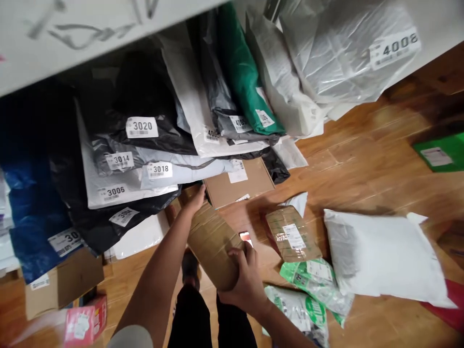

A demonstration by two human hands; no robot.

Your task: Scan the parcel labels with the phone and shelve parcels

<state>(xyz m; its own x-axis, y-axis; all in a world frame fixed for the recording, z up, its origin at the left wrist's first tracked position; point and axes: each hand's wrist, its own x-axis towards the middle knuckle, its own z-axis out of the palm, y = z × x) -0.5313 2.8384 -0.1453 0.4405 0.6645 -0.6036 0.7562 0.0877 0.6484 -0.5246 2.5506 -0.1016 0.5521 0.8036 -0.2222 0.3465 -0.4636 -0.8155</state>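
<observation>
Person, head view: right hand [248, 280] clamped on the near end of a brown cardboard box [210, 241], thumb on the top face, other fingers partly out of sight around it. Left hand [196, 199] is at the box's far end; most fingers hidden, so can't tell whether it grips. Box sits between the two hands, tilted, above the legs, in front of the packed parcels; creased tape strips run across its matte board, underside not visible. A lit phone-like screen [245, 237] pokes out by the right hand, mostly covered, support unclear. White panel [108, 29] up top is cut off, black handwriting blurred, unreadable. Below it, stacked poly mailers: crinkly glossy black bag [163, 137] labelled 3020, slick green bag [235, 63] with label partly folded, cloudy translucent bag [333, 53] labelled 4008. Flat carton [250, 181] partly hidden beneath the stack. Wood-look floor [369, 319] has a taped carton [275, 227], a puffy white mailer [384, 256], wrinkled clear-and-green bag [311, 275]. Green box [444, 150] cut off at right edge.
</observation>
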